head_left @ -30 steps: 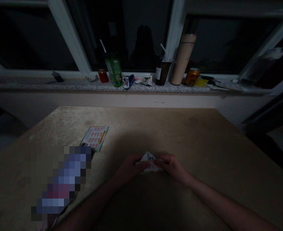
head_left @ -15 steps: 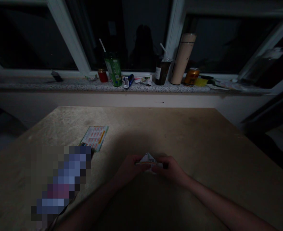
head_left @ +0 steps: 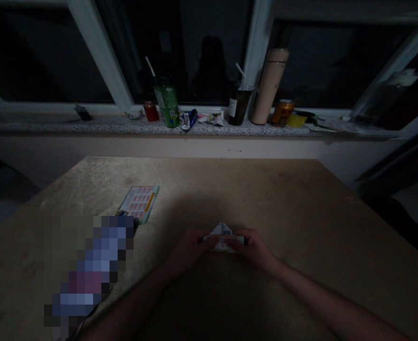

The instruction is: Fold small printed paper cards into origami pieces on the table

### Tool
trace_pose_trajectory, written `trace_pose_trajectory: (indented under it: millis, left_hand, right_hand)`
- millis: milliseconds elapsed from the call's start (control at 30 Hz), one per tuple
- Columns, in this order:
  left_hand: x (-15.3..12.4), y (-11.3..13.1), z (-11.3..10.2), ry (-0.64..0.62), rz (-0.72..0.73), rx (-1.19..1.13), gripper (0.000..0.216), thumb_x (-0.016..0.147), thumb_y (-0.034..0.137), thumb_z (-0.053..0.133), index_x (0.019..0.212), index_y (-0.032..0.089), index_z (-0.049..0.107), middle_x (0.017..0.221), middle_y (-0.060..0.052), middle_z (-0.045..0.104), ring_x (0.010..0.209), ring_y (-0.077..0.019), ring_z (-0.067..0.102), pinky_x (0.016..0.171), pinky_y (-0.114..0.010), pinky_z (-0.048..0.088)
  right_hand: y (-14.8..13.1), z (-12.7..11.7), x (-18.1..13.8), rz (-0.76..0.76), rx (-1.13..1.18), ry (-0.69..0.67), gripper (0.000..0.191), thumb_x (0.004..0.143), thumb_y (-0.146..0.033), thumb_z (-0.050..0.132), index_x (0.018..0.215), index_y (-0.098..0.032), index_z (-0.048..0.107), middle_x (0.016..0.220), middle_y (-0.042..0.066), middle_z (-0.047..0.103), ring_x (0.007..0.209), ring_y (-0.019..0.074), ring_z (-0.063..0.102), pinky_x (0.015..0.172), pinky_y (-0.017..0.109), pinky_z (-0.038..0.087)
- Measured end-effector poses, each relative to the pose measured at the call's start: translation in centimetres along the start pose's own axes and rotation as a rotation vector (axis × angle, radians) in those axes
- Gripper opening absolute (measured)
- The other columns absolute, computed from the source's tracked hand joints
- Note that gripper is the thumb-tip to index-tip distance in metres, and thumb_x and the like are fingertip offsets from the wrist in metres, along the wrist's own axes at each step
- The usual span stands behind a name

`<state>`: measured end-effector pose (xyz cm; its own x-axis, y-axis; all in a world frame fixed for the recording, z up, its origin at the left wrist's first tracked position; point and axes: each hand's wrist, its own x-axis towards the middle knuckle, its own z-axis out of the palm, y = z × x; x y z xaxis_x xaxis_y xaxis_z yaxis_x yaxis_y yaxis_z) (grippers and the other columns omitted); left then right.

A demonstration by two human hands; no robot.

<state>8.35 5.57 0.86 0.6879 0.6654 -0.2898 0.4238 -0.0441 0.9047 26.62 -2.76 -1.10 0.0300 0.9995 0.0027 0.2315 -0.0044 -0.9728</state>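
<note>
Both hands, left hand (head_left: pixel 191 247) and right hand (head_left: pixel 253 247), are pinching a small folded paper (head_left: pixel 222 234) over the table's (head_left: pixel 301 208) near edge.

Nothing here can be read, because the light is dim and the lettering is too small. The leaflet (head_left: pixel 140 202) shows red and orange blocks. The folded paper (head_left: pixel 223 234), the green cup (head_left: pixel 167 102) and the can (head_left: pixel 282 112) carry print, all illegible.
</note>
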Motion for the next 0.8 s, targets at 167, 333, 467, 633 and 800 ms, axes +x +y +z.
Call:
trace_pose_trajectory:
  millis: [167, 333, 467, 633, 800]
  left_hand:
    - [-0.08, 0.37, 0.34, -0.006, 0.013, 0.007, 0.043, 0.080, 0.050, 0.054, 0.086, 0.012, 0.073, 0.068, -0.002, 0.067, 0.062, -0.0170, 0.057, 0.053, -0.021, 0.037]
    - [-0.09, 0.45, 0.38, 0.002, 0.012, -0.002, 0.040, 0.079, 0.049, 0.055, 0.090, 0.014, 0.072, 0.075, -0.001, 0.068, 0.066, -0.0174, 0.058, 0.055, -0.021, 0.038]
    - [-0.22, 0.37, 0.21, -0.006, -0.005, 0.005, 0.042, 0.079, 0.049, 0.055, 0.076, 0.012, 0.073, 0.060, -0.001, 0.064, 0.054, -0.0139, 0.052, 0.049, -0.020, 0.032]
    - [-0.60, 0.57, 0.17, -0.039, 0.013, -0.018, 0.047, 0.081, 0.052, 0.049, 0.073, 0.013, 0.073, 0.063, -0.003, 0.067, 0.054, -0.0139, 0.053, 0.051, -0.021, 0.034]
    - [-0.41, 0.43, 0.21, -0.012, 0.011, -0.034, 0.049, 0.082, 0.054, 0.046, 0.077, 0.012, 0.072, 0.065, -0.003, 0.067, 0.055, -0.0138, 0.053, 0.049, -0.020, 0.033]
  right_hand:
    - [-0.19, 0.65, -0.08, -0.011, -0.134, 0.069, 0.022, 0.077, -0.035, 0.061, 0.070, -0.015, 0.068, 0.061, 0.000, 0.055, 0.057, 0.0124, 0.046, 0.050, 0.022, 0.035]
    - [-0.17, 0.59, 0.15, 0.050, 0.033, 0.054, 0.030, 0.076, -0.044, 0.063, 0.070, -0.015, 0.069, 0.062, 0.000, 0.057, 0.057, 0.0124, 0.049, 0.052, 0.023, 0.038]
    - [-0.40, 0.13, 0.11, 0.082, 0.199, 0.031, 0.032, 0.073, -0.048, 0.065, 0.069, -0.015, 0.068, 0.060, -0.001, 0.057, 0.053, 0.0111, 0.048, 0.051, 0.023, 0.038]
    - [-1.00, -0.05, -0.11, 0.123, 0.351, -0.043, 0.033, 0.072, -0.049, 0.067, 0.073, -0.016, 0.070, 0.064, 0.000, 0.063, 0.056, 0.0120, 0.053, 0.055, 0.024, 0.041]
    - [-0.39, -0.18, 0.20, 0.135, 0.289, 0.009, 0.034, 0.067, -0.050, 0.071, 0.072, -0.016, 0.071, 0.062, 0.000, 0.063, 0.053, 0.0110, 0.052, 0.053, 0.023, 0.041]
